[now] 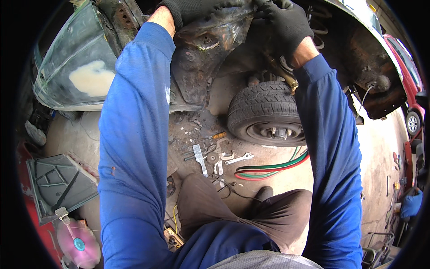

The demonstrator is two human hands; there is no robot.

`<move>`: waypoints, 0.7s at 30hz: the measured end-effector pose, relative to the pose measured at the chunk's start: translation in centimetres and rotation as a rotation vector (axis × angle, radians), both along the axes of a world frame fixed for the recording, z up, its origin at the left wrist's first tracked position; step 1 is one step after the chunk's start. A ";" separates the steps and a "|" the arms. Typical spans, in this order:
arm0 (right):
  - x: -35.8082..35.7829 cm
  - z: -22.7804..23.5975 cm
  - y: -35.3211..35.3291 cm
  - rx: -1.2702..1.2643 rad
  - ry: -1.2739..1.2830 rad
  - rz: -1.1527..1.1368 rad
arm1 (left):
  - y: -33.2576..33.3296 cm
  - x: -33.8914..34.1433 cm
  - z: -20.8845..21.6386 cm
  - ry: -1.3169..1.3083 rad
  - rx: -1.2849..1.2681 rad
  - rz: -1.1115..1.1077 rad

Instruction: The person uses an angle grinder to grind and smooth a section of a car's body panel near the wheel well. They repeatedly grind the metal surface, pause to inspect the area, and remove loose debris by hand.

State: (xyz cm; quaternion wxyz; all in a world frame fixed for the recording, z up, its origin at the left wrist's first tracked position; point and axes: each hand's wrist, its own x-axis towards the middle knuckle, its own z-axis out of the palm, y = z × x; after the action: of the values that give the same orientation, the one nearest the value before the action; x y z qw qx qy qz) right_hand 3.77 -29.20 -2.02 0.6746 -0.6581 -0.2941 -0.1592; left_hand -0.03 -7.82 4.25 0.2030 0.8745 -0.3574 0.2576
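Note:
Both my hands wear black knit gloves and reach up to the bare body of a car at the top of the view. My left hand (197, 11) is closed over the upper part of a dark, worn sheet-metal panel (212, 33), its upper side cut off by the picture edge. Beside the panel's upper right corner, my right hand (289, 22) has its fingers bent together. Whatever sits between those fingertips is hidden. Below my hands stands a wheel with a black tyre (264, 105), next to the wheel well. A coil spring (319, 27) shows right of my right hand.
A green-grey body section with filler (92, 78) bulges out at left. On the floor lie a wrench (239, 158), a screwdriver (218, 135), several other tools and a red-and-green hose (273, 169). A pink disc (78, 244) is at lower left. A red car (410, 85) stands at right.

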 end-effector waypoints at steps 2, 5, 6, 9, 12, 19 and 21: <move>0.2 0.5 0.0 -0.079 -0.039 -0.042 | 0.2 -0.3 -0.2 0.091 -0.062 0.009; 0.4 0.4 0.1 0.028 -0.032 0.041 | 0.1 0.0 -0.1 0.119 -0.049 0.054; 0.4 0.3 0.2 0.092 -0.029 0.096 | 0.1 0.1 -0.1 0.104 -0.055 0.045; 0.7 0.5 -0.1 0.020 -0.016 -0.012 | 0.3 0.6 -0.4 0.043 -0.064 0.004; 1.2 0.6 -0.1 0.008 -0.022 0.047 | 0.5 1.0 -0.5 0.048 -0.088 -0.026; 1.4 -1.7 0.1 0.066 0.078 0.121 | 0.8 1.0 -0.4 0.101 -0.118 -0.017; 1.0 -2.2 0.3 0.074 0.081 0.116 | 0.8 1.0 -0.3 0.076 -0.098 -0.008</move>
State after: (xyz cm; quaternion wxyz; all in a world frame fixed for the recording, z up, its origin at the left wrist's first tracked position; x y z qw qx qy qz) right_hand 4.76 -28.92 -4.23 0.7178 -0.6205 -0.2982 -0.1039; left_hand 0.94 -6.98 3.91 0.2599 0.8711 -0.3402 0.2405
